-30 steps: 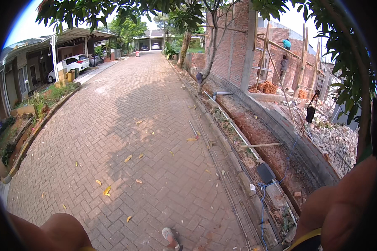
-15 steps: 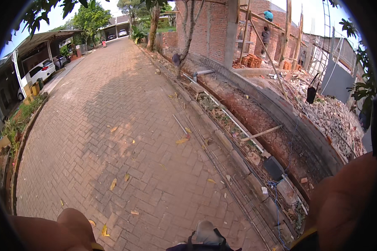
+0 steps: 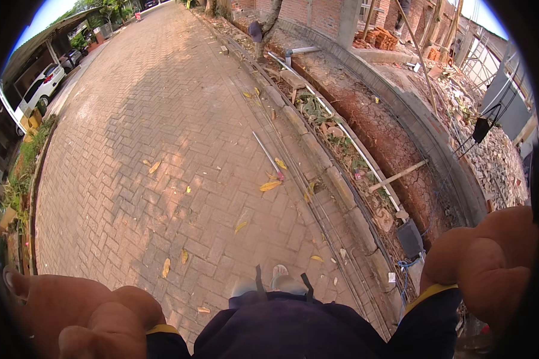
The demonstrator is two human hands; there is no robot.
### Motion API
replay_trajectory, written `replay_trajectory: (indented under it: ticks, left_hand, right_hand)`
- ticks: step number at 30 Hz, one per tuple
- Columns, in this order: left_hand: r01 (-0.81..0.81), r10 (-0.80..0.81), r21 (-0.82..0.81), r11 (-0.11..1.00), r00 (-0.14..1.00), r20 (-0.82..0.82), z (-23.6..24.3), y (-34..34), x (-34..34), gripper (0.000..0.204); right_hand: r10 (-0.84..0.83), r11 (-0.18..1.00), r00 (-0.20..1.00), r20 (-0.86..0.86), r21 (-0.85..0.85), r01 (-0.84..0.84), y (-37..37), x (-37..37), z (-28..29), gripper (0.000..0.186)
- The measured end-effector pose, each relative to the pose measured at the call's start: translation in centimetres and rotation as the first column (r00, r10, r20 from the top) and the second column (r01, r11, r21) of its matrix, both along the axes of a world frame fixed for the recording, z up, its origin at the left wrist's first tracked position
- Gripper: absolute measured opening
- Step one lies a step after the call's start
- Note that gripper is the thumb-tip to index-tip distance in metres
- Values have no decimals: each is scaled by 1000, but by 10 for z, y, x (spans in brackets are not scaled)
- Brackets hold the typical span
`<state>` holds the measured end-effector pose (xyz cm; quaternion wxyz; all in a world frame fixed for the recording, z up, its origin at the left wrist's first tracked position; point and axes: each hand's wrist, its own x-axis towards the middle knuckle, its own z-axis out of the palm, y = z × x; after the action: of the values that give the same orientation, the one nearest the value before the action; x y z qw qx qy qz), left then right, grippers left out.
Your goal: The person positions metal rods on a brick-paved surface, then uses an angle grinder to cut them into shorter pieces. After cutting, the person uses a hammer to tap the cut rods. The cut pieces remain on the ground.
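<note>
My bent left arm [image 3: 84,311] fills the lower left corner, leaving a dark sleeve with yellow trim. At the lower right my right arm [image 3: 485,257] is bent as well, out of a similar sleeve [image 3: 428,317]. Both hands lie beyond the dark rim of the picture; whether they hold anything is hidden. Between the arms show my dark top [image 3: 287,332], two dangling dark straps and one sandalled foot [image 3: 280,272] on the brick paving [image 3: 179,119]. Nearest to my right arm is a dark grey block-like box [image 3: 409,239], with a tangle of blue cord [image 3: 406,266] beside it.
A thin rod [image 3: 266,152] lies on the paving among yellow leaves [image 3: 270,186]. Along the right run a kerb, a white pipe [image 3: 323,106] and a reddish trench [image 3: 383,143], crossed by a wooden stick [image 3: 399,175]. Beyond are rubble [image 3: 503,170] and brick walls. A white car [image 3: 45,84] stands left.
The view has tipped downward, so the road's far end sits higher. Both arms now reach further into the picture, and more of my top and foot shows.
</note>
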<state>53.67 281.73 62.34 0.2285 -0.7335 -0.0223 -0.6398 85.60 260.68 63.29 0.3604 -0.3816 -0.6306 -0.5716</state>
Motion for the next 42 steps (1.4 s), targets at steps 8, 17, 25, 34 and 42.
replay_trajectory:
  ticks: [8,17,25,34,42]
  left_hand:
    - [-367,25,-927,76,930,-366,-248,278,94,35]
    - [-569,-784,-816,102,460,-418,-388,531,311,37]
    - [-333,-808,-834,440,258,-529,-367,678,554,31]
    - [-503,-637,-404,764,-492,-593,-448,749,522,32]
    - [-60,-382,-493,868,-716,-584,-550,825,673,35]
  right_hand:
    - [-541,840,618,-571,-402,364,141,155,-169,28]
    - [-726,565,-596,-343,-792,-232,216,32,-494,27]
    - [-674,596,-699,-238,-734,-325,288,46,-557,36]
    - [-134,648,-969,-210,-758,75,416,247,-602,29]
    - [-70,745,-946,-317,-647,161,550,239,-587,33]
